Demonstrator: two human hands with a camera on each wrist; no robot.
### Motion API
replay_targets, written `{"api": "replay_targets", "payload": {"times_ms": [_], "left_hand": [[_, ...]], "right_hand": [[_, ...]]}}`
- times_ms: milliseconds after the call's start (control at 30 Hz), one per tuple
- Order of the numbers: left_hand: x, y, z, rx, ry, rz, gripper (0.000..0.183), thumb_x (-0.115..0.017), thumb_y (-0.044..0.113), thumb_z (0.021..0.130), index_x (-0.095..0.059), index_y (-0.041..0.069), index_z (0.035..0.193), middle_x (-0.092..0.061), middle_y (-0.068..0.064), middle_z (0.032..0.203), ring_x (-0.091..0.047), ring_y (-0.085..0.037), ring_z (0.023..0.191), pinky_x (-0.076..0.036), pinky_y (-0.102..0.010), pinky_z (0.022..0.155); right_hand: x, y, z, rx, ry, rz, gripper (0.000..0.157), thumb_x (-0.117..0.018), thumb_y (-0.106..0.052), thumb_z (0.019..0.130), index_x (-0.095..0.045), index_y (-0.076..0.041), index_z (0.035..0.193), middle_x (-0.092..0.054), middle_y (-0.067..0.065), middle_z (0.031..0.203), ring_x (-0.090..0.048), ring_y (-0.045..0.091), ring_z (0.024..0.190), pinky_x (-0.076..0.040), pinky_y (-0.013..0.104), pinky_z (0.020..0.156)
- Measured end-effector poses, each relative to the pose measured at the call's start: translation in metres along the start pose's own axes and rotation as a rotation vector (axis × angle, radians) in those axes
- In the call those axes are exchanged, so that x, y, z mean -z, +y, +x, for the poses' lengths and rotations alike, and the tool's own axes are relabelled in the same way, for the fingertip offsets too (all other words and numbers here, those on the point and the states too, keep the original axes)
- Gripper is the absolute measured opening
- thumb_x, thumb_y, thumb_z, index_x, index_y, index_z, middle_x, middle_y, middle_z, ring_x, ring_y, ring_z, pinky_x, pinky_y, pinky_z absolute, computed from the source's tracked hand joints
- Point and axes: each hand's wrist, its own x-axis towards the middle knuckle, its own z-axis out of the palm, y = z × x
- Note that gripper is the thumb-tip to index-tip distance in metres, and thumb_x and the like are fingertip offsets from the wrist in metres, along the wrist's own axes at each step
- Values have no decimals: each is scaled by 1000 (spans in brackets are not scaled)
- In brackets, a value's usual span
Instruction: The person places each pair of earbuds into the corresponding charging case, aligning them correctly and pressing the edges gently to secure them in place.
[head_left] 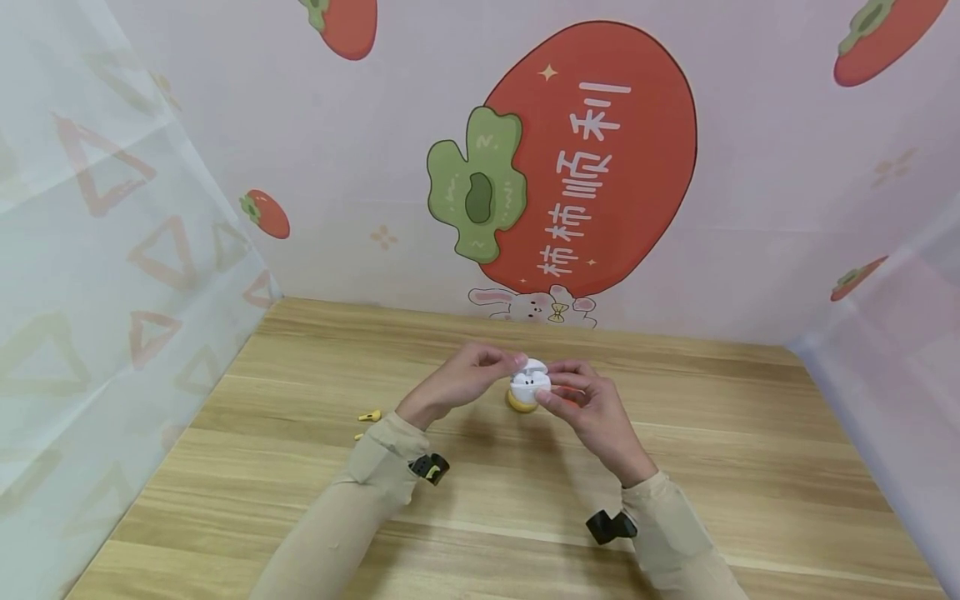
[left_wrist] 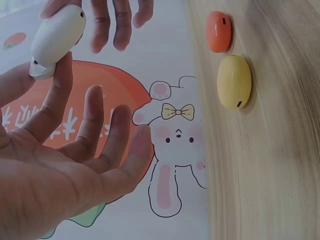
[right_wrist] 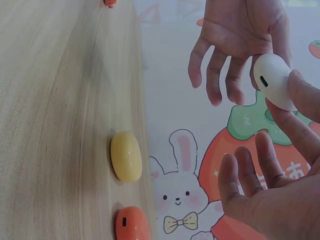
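A white earbud case (head_left: 530, 390) is held up off the table with its lid (head_left: 534, 366) raised. My left hand (head_left: 465, 375) pinches the lid between thumb and index finger, the other fingers spread loosely. My right hand (head_left: 600, 412) grips the lower half of the case from the right side. Small dark marks show inside the case; whether they belong to earbuds I cannot tell. On the table below stands a yellow case (left_wrist: 234, 82), closed, with an orange case (left_wrist: 219, 32) beside it. In the head view the right hand's fingers cover most of the orange one.
Left of my left hand, a yellow earbud (head_left: 370, 416) lies on the wooden table (head_left: 720, 483), and a second small yellow piece (head_left: 358, 437) shows near the sleeve. A small orange piece (right_wrist: 110, 3) sits at the right wrist view's top edge. Printed cloth walls (head_left: 360, 167) enclose the table.
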Motion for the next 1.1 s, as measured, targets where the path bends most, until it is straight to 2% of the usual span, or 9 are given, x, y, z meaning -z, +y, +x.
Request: {"api": "replay_targets", "payload": {"times_ms": [133,367,567,733,833,967,1100], "left_hand": [[-1,1,-1,-8,17,10,33,-60,36,103,-77,9,108,-66,-3,130,-55,-23,127,-35,-60,110],[-3,3,-3,-67,46,63,27,-64,34,101,-79,11,102,-68,0,122,-54,-21,122,-42,-55,101],[-6,6,-5,-127,92,152,24,-68,33,98,-79,11,95,-66,-4,120,-52,-22,121,-44,-51,100],[-8,7,-6,-165,122,196,22,-71,30,96,-80,10,98,-63,-11,124,-51,-25,121,-42,-57,101],[-9,7,-6,-186,137,205,21,-72,28,96,-80,9,97,-63,-10,120,-52,-25,119,-43,-59,99],[-11,6,-6,-211,160,266,22,-71,29,97,-79,9,99,-62,-6,117,-54,-24,115,-45,-54,97],[-13,6,-8,-242,179,342,26,-69,32,98,-77,9,108,-60,-6,117,-54,-26,115,-47,-50,94]], "right_hand": [[0,0,0,-5,-1,0,25,-76,-11,92,-75,3,113,-57,16,124,-61,31,110,-55,28,89],[0,-1,0,-22,-1,-17,24,-75,-12,93,-75,2,112,-57,15,126,-60,30,113,-54,29,91],[0,-2,0,-41,8,-29,24,-74,-14,94,-75,2,112,-56,14,126,-60,31,114,-54,30,91],[0,-2,0,-51,18,-19,24,-74,-15,95,-75,3,111,-57,14,126,-62,33,113,-55,31,90],[0,-3,0,-67,22,-9,25,-73,-16,95,-75,4,111,-56,15,127,-62,34,112,-55,30,89],[0,-4,0,-92,26,13,27,-73,-18,96,-74,5,111,-56,15,129,-63,35,112,-56,30,89],[0,-6,0,-110,33,27,30,-73,-19,96,-73,6,112,-55,15,130,-65,34,109,-57,34,88]]}}
